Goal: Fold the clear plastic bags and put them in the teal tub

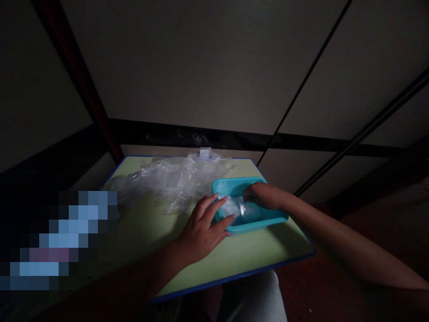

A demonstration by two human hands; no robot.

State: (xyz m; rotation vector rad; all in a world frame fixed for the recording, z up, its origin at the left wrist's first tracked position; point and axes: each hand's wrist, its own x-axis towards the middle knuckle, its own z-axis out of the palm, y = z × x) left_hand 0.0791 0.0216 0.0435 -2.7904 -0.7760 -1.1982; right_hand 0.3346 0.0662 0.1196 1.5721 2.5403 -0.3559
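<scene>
A turquoise plastic basket stands on the right part of the small table, with a clear plastic bag inside it. My left hand rests across the basket's left rim, fingers spread, its fingertips over the rim and against the edge of the bag. Reaching in from the right, my right hand dips into the basket with its fingers closed at the bag's upper edge. Its fingertips are partly hidden in shadow. To the left of the basket lies a loose heap of clear plastic bags.
The pale green table has a blue edge and stands against a panelled wall. A small whitish packet sits at the table's back edge. A blurred-out patch covers the left side. My knee shows below the front edge.
</scene>
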